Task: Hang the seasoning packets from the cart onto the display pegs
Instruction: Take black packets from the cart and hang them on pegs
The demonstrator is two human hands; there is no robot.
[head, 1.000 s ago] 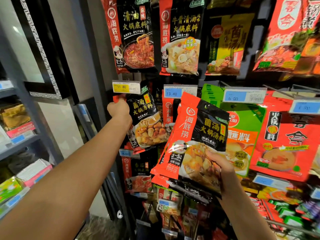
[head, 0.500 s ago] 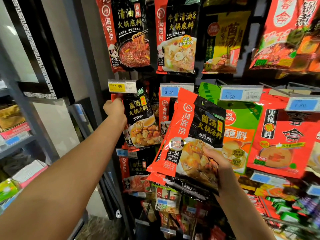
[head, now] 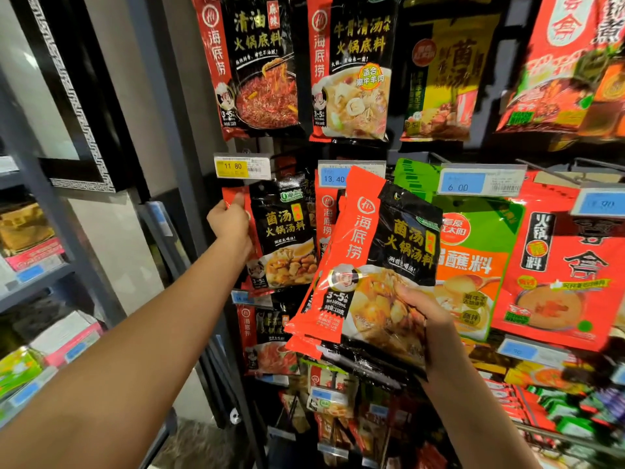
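The left hand (head: 230, 220) reaches up to the hanging packet (head: 287, 238), a black and red mushroom-soup packet just under the yellow price tag (head: 241, 166) marked 11.80. Its thumb lies on the packet's red left strip and the other fingers are tucked behind that edge, so it grips the packet there, though the fingertips themselves are hidden. The peg that carries this packet cannot be made out; the tag and the packet's top edge cover it. The right hand (head: 427, 319) holds a stack of packets (head: 372, 265) of the same kind, tilted to the right in front of the display, with the thumb pressed on the front packet's lower right corner and the fingers curled out of sight behind. How many packets are in the stack is hard to tell; only red and black edges show beneath the front one. The stack hides most of the blue tag (head: 333, 177) reading 13.40 and the packets hanging below it. To its right hang a green and orange packet (head: 473, 265) and a red packet (head: 568, 265), whose price tag is blurred. The top row of packets (head: 351, 69) is cut off by the upper edge, and the shelves (head: 37, 282) at far left are dim and blurred.
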